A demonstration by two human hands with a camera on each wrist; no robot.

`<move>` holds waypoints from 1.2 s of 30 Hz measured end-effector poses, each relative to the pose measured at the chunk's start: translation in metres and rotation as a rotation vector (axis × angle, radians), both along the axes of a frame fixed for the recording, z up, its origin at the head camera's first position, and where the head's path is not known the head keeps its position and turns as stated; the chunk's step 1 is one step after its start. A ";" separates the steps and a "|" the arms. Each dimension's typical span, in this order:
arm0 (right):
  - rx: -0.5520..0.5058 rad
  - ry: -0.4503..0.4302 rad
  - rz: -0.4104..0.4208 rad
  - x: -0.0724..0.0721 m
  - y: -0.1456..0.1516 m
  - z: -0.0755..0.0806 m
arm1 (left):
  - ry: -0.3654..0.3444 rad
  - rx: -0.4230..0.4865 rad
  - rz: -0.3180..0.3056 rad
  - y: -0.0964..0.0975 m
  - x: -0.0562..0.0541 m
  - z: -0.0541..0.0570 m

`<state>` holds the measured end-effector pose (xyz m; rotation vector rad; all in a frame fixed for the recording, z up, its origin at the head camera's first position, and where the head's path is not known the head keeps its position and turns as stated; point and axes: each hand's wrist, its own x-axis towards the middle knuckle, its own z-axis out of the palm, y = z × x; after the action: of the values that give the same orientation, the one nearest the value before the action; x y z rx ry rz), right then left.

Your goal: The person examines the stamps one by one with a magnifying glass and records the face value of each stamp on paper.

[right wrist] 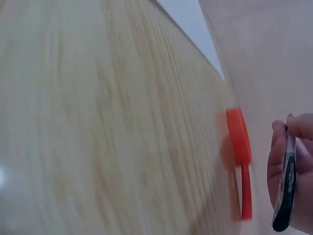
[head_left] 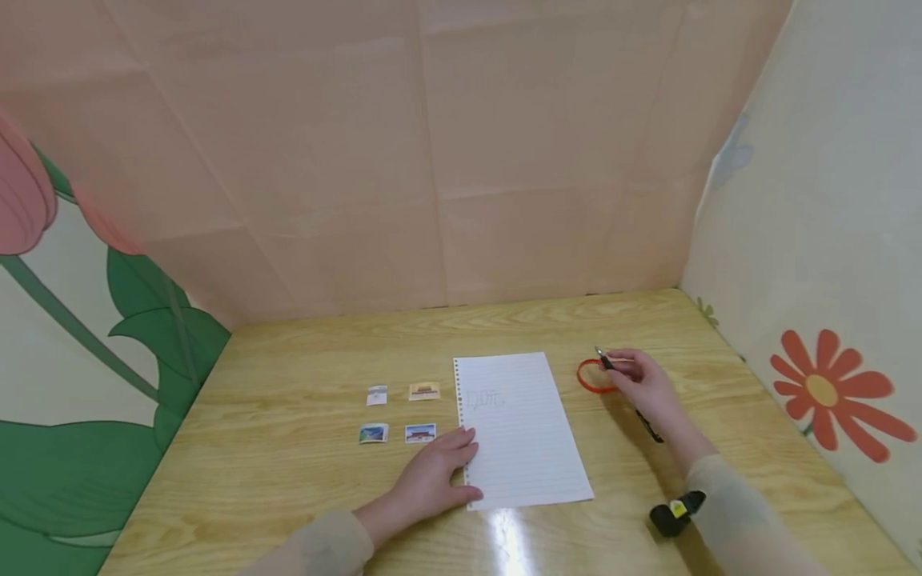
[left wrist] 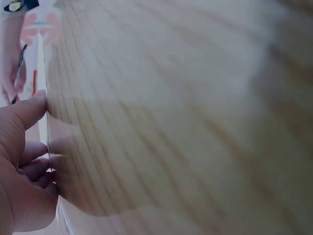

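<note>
A sheet of lined, hole-punched paper lies on the table, with faint grey writing near its upper left. My left hand rests at its lower left edge, fingertips and thumb on the margin. In the left wrist view that hand lies low against the tabletop. To the right of the sheet, my right hand pinches a dark pen with a silvery tip, raised over the table. Its black barrel slants down from the fingers in the right wrist view. Beside this hand lies a red ring-shaped thing, partly hidden by it.
Left of the sheet, several small picture pieces sit in two rows, among them a yellowish one and a blue one. A pink sheet hangs behind the wooden table. A flowered wall stands at right.
</note>
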<state>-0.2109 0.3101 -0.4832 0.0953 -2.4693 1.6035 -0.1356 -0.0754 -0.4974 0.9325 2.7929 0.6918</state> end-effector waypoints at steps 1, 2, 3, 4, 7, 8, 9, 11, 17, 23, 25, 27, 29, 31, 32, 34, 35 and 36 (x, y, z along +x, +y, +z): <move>0.032 0.006 -0.031 0.000 0.007 0.000 | -0.002 0.000 0.000 0.000 0.000 0.000; 0.066 0.006 -0.069 0.000 0.013 0.001 | -0.003 0.000 0.001 0.000 0.000 0.000; 0.092 0.005 -0.105 0.000 0.020 0.001 | -0.005 0.000 0.001 0.000 0.000 0.000; 0.118 0.004 -0.141 0.000 0.027 0.001 | -0.006 0.000 0.001 0.000 0.000 0.000; 0.183 -0.006 -0.238 0.000 0.044 0.000 | -0.007 0.001 0.001 0.000 0.000 0.000; 0.200 -0.009 -0.262 0.000 0.048 0.000 | -0.007 0.002 0.001 0.000 0.000 0.000; 0.216 -0.018 -0.282 0.000 0.052 0.000 | -0.007 0.002 0.001 0.000 0.000 0.000; 0.255 -0.043 -0.316 0.000 0.060 -0.001 | -0.005 0.001 0.002 0.000 0.000 0.000; 0.323 -0.117 -0.346 0.000 0.073 -0.006 | -0.010 -0.001 0.001 0.000 0.000 0.000; 0.356 -0.131 -0.369 -0.001 0.077 -0.011 | -0.010 0.000 -0.002 0.000 0.000 0.001; 0.361 -0.136 -0.373 -0.001 0.077 -0.011 | -0.008 -0.002 -0.003 0.000 0.000 0.001; 0.352 -0.151 -0.373 -0.001 0.077 -0.012 | -0.004 -0.004 -0.004 0.000 0.000 0.001; 0.347 -0.154 -0.373 0.000 0.077 -0.012 | -0.002 -0.003 -0.005 0.000 0.000 0.001; 0.343 -0.158 -0.372 0.000 0.077 -0.013 | 0.001 -0.004 -0.005 0.000 0.000 0.000; 0.340 -0.159 -0.371 0.000 0.077 -0.014 | 0.001 -0.004 -0.005 0.000 0.000 0.000; 0.349 -0.145 -0.369 0.000 0.077 -0.015 | 0.003 -0.003 -0.006 -0.001 0.000 0.000; 0.354 -0.139 -0.366 0.000 0.077 -0.016 | 0.003 -0.002 -0.006 -0.001 0.000 0.000; 0.362 -0.132 -0.362 0.000 0.077 -0.017 | 0.003 -0.002 -0.006 -0.001 0.000 -0.001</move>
<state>-0.2114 0.3875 -0.4998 -0.3951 -2.6548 1.0409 -0.1359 -0.0762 -0.4980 0.9415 2.7915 0.6879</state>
